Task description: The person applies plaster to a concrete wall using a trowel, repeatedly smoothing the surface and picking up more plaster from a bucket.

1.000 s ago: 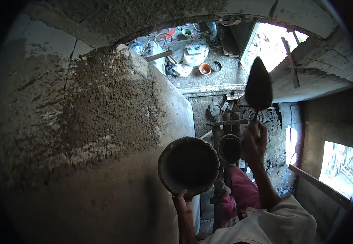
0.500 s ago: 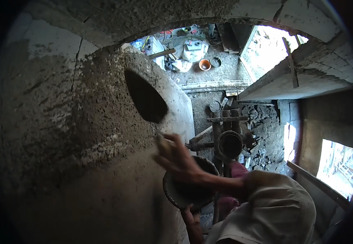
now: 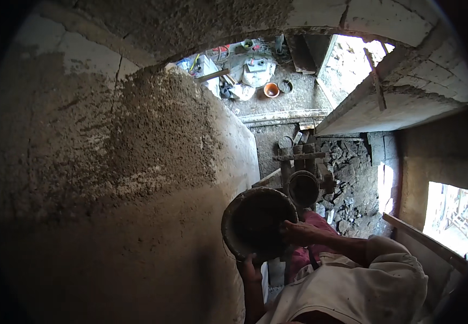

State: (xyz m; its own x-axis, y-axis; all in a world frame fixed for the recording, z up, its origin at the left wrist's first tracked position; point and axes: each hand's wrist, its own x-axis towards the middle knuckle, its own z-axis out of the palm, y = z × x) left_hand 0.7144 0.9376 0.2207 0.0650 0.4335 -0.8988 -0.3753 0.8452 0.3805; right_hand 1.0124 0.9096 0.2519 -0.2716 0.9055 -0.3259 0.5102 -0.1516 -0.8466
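Note:
A dark, round bucket with a rough, crusted rim hangs in front of me, close to the wall. My left hand is closed on its near rim, supporting it from below. At the bucket's right side is my right hand, its fingers closed around a trowel whose blade is lost in the dark inside. What lies within the bucket is too dark to make out. To the left rises the wall, coated with coarse, wet-looking mortar above a smoother, browner band.
Below stands a second bucket on wooden planks. Rubble covers the ground to the right. Farther off are an orange bucket and white sacks. A concrete arch curves overhead; a timber runs along the right.
My right hand has swung the trowel from the wall back into the bucket, down and to the right. The bucket has risen slightly with my left hand still on it.

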